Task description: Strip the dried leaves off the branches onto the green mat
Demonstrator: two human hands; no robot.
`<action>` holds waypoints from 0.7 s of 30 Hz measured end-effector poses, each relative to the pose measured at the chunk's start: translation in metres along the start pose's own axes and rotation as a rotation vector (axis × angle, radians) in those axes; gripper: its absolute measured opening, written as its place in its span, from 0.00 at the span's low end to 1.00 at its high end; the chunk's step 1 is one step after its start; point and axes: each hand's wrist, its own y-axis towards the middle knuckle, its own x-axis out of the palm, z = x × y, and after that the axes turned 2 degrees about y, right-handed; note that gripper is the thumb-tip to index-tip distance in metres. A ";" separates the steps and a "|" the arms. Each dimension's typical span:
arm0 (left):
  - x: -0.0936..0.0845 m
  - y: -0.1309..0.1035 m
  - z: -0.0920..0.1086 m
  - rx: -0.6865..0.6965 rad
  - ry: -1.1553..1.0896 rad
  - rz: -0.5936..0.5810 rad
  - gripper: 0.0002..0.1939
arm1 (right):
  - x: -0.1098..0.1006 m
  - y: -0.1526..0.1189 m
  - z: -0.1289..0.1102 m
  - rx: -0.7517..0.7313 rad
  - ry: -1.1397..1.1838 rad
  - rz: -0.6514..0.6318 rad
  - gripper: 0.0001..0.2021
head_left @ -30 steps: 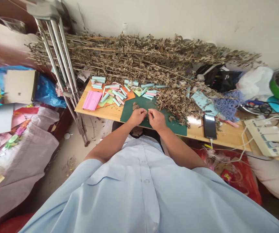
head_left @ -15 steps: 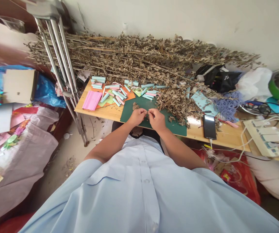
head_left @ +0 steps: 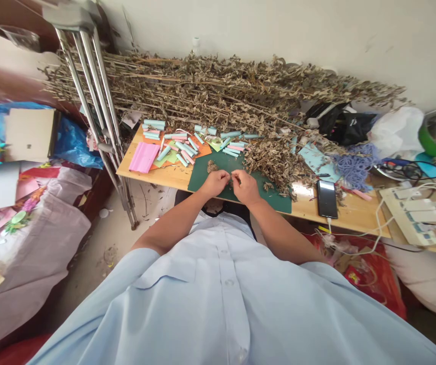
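Note:
My left hand (head_left: 216, 183) and my right hand (head_left: 245, 186) meet over a dark green mat (head_left: 280, 204) at the table's front edge. Both are closed, thumbs and fingers pinched together, the fingertips almost touching. Whatever sits between the fingers is too small and hidden to name. Just beyond my left hand lies a small clump of dried leaf (head_left: 212, 166). To the right of my right hand a heap of dried leaves (head_left: 273, 159) spreads over the mat. Rolled blue and pink paper tubes (head_left: 184, 148) lie scattered behind my hands on the left.
Dried leafy stalks (head_left: 202, 86) are piled along the wall. Metal crutches (head_left: 100, 96) lean at the table's left end. To the right are a plugged-in phone (head_left: 327, 198), purple cord (head_left: 356, 165) and a power strip (head_left: 409, 215). Pink paper (head_left: 143, 157) lies near the left edge.
Almost nothing differs. Both hands stay pinched in the same place over the mat, with at most a slight shift of my right hand.

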 end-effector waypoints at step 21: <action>0.015 -0.002 -0.011 0.302 0.662 0.018 0.14 | -0.009 -0.020 0.012 0.028 -0.087 -0.084 0.12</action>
